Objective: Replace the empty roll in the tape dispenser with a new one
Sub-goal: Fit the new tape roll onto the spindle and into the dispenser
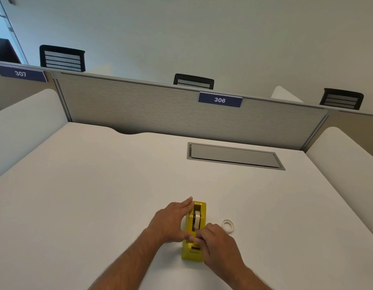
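A yellow tape dispenser (pixel 190 253) lies lengthwise on the white desk (pixel 97 195), with a whitish tape roll (pixel 196 220) seated upright in its well. My left hand (pixel 171 221) presses against the dispenser's left side, fingers stretched along it and thumb on top near the middle. My right hand (pixel 218 241) comes from the right. Its fingertips are curled and pinched on top of the dispenser, between the roll and the cutter end, touching my left thumb. What they pinch is hidden. A thin pale ring-shaped roll (pixel 227 226) lies flat on the desk just right of the dispenser.
A grey metal cable hatch (pixel 233 155) is set flush in the desk behind the dispenser. A fabric partition (pixel 160 109) labelled 306 closes the far edge. White side panels (pixel 24 126) stand to left and right. Black chair backs show beyond the partition.
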The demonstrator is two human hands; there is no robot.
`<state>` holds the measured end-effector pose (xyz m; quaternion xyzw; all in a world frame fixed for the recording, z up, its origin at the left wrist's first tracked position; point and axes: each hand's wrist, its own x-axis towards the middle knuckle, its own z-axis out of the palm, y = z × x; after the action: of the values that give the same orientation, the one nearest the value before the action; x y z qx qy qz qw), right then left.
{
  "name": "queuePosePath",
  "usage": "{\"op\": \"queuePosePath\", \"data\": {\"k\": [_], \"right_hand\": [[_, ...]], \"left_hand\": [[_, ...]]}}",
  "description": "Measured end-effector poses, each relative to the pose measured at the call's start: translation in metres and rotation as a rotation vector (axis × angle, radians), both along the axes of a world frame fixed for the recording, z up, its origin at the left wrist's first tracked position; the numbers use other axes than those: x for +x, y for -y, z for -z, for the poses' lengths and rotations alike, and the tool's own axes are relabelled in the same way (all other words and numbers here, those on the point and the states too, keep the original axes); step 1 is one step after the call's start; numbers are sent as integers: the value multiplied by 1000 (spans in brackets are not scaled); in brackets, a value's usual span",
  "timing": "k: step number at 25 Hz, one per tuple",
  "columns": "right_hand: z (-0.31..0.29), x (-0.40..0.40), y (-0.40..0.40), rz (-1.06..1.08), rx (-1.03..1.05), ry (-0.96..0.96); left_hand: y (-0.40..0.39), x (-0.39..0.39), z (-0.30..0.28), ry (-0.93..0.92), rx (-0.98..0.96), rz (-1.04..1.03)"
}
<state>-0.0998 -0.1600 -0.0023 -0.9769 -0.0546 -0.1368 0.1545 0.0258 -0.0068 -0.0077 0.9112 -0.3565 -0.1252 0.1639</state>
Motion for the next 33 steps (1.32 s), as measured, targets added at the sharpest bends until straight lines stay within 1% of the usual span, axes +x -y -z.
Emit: {"op": "queuePosePath", "data": {"k": [2, 6, 15, 22, 25, 29, 33], "right_hand": [[2, -6, 0, -4, 8, -30], [8, -15, -4, -13, -4, -17], [28, -20, -3, -35, -27, 74], [30, -20, -3, -52, -72, 157], [29, -21, -4, -64, -132, 225], [27, -25, -5, -140, -288, 292], [22, -32, -6, -172, -351, 301]], "left_hand": [[0, 0, -1, -6, -8, 3], [1, -1, -1, -24, -2, -3], [2, -2, -1, -45, 12, -22], [2, -1, 0, -57, 12, -26], [2, -1, 0, -59, 11, -31], [2, -2, 1, -54, 5, -35], [1, -2, 3, -63, 10, -31]]}}
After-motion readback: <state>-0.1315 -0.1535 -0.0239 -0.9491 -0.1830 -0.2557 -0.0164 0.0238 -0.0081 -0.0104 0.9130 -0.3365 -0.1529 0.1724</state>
